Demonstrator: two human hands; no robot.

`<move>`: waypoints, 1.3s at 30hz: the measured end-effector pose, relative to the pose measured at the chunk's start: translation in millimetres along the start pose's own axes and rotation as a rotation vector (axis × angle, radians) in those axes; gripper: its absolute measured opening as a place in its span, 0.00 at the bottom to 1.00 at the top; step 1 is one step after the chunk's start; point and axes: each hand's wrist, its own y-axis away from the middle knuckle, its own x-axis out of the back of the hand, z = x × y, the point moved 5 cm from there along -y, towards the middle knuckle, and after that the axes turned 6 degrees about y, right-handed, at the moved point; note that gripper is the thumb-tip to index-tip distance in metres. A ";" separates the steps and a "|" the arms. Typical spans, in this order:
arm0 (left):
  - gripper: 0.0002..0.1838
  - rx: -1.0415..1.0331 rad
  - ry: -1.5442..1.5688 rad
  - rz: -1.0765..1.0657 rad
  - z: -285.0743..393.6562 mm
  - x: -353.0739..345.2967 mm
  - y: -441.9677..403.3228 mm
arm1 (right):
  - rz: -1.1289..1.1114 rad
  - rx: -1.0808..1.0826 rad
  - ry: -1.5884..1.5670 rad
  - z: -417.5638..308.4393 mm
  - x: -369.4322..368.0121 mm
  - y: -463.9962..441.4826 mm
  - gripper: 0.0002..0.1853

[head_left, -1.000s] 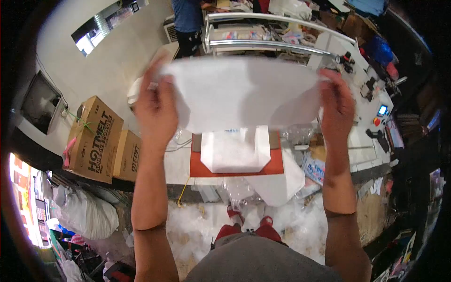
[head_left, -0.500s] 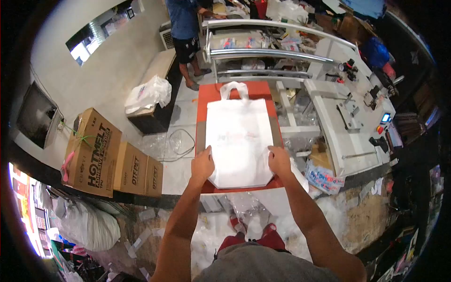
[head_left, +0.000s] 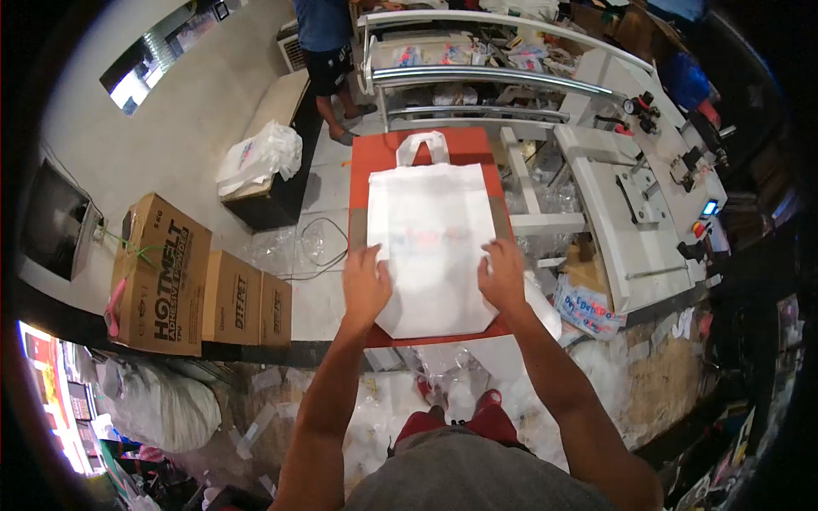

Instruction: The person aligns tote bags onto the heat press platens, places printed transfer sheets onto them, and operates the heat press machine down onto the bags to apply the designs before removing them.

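A white tote bag (head_left: pixel 433 272) lies flat on the red press platen (head_left: pixel 371 152), its looped handle pointing away from me. Faint coloured lettering shows through the middle of its fabric. My left hand (head_left: pixel 366 283) rests at the bag's left edge with fingers apart. Against the right edge, my right hand (head_left: pixel 501 274) is also spread, thumb away from the fingers. Neither hand grips the fabric.
A white heat press machine (head_left: pixel 626 213) with a lit display stands to the right, and metal rollers (head_left: pixel 494 77) run behind the platen. Cardboard boxes (head_left: pixel 166 281) are at left. White bags (head_left: pixel 260 157) lie on a bench. Another person (head_left: pixel 328 51) stands at the back left.
Both hands have loosened from the bag's side edges, their fingers now extended and slightly farther up along it. The bag lies much as before; the camera view has shifted a little.
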 end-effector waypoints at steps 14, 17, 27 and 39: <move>0.32 0.030 -0.344 -0.405 -28.4 -87.8 -28.5 | -0.385 -0.061 0.263 -20.3 -60.4 -22.7 0.36; 0.30 0.048 -0.196 -0.299 -38.4 -67.6 -22.9 | -0.338 -0.062 0.242 -16.6 -40.8 -20.8 0.34; 0.22 0.942 0.361 0.206 -123.0 30.3 329.2 | -0.292 -0.833 -0.165 241.9 68.1 287.5 0.09; 0.18 1.136 -0.074 -1.142 11.9 -30.2 518.6 | 0.398 -0.784 -0.036 674.1 76.1 418.4 0.24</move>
